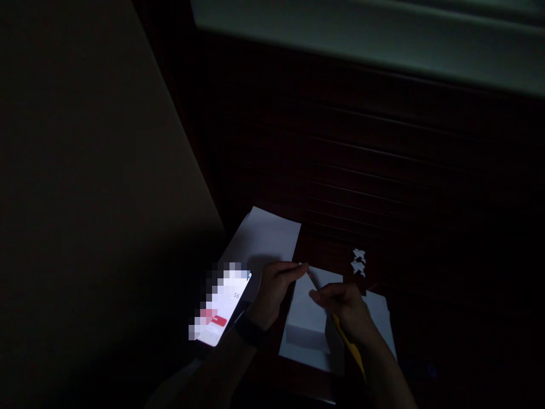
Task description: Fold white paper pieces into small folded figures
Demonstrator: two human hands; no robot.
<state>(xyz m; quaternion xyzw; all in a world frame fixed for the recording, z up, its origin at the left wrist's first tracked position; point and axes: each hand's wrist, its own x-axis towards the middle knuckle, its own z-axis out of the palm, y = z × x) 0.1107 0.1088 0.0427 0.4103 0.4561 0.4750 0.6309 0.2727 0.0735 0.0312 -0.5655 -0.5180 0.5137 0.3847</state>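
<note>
My left hand, with a dark band on the wrist, is closed in a pinch above the upper edge of a white paper sheet. A tiny pale bit shows at its fingertips. Over the right side of that sheet, my right hand is pinched too. Between both sets of fingertips runs a thin, slender line; the dim light hides what it is. Below the right hand and forearm lies a long yellow object, partly covered, its kind unclear.
A lit phone, partly pixelated, is left of my left wrist. Larger white paper lies behind it. Small folded white paper pieces sit at the back right. More white paper shows beside my right forearm. A pale wall or panel rises on the left.
</note>
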